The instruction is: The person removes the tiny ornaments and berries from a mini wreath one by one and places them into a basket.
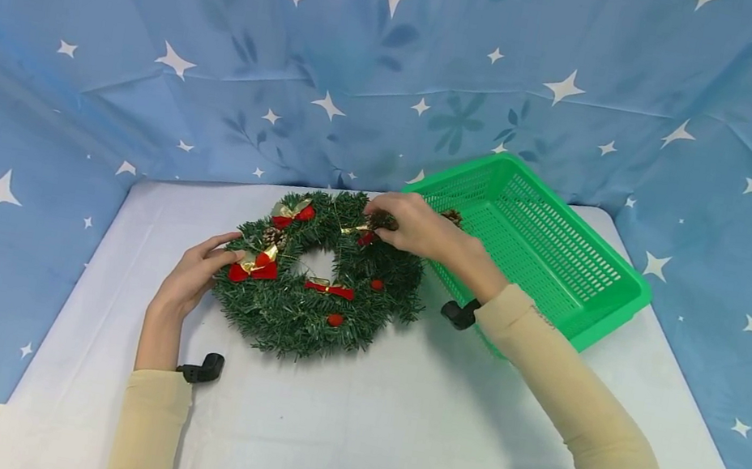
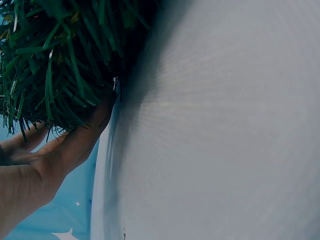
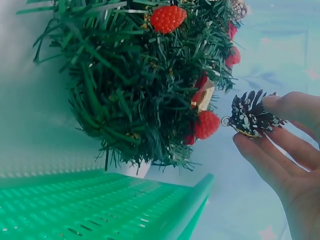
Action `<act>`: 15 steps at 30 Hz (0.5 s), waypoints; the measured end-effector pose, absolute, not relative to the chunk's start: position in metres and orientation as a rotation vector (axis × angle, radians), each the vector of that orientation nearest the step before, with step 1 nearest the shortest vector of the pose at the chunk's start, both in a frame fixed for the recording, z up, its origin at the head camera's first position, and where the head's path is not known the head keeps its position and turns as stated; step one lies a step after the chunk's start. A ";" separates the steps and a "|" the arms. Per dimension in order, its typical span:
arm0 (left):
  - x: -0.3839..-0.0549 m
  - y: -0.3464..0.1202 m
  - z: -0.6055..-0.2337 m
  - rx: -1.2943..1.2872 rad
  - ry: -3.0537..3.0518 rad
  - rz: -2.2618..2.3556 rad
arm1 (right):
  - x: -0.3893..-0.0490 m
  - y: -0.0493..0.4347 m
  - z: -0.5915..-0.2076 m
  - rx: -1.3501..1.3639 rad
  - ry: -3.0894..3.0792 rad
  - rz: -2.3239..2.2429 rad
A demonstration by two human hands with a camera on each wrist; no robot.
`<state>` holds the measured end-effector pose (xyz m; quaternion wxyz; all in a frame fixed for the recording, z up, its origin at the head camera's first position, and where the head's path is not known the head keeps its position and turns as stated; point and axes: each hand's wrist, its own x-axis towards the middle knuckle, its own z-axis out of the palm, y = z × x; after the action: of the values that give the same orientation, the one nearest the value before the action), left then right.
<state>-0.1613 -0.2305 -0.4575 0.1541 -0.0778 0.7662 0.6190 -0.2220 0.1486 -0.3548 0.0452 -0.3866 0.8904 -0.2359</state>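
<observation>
A green Christmas wreath (image 1: 295, 324) lies on the white-covered table, decorated with red and gold bows (image 1: 255, 269), red berries (image 3: 169, 19) and a pine cone (image 1: 274, 237). My left hand (image 1: 188, 278) grips the wreath's left edge, thumb on top and fingers beneath the greenery in the left wrist view. Over the upper right part of the wreath, my right hand (image 1: 416, 227) pinches a dark, white-tipped pine cone (image 3: 252, 115) between thumb and fingers. A small metal loop (image 3: 225, 121) on the cone points toward a red berry and bow on the wreath.
Right of the wreath stands a green plastic basket (image 1: 620, 299) with slotted walls, set at an angle. Another pine cone (image 1: 453, 216) shows at its left side, partly behind my right hand. A blue star-patterned cloth (image 1: 347, 41) hangs behind and beside the table.
</observation>
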 end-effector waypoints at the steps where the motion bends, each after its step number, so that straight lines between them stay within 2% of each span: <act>1: -0.161 -0.230 -0.457 -0.222 2.196 1.772 | -0.222 0.150 -0.354 -1.172 2.719 -0.721; 15: -0.160 -0.230 -0.457 -0.211 2.188 1.780 | -0.220 0.170 -0.350 -1.148 2.759 -0.755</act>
<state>-0.1600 -0.2297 -0.4570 0.1559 -0.0737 0.7642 0.6215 -0.2202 0.1704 -0.3497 0.0297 -0.3723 0.8947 -0.2448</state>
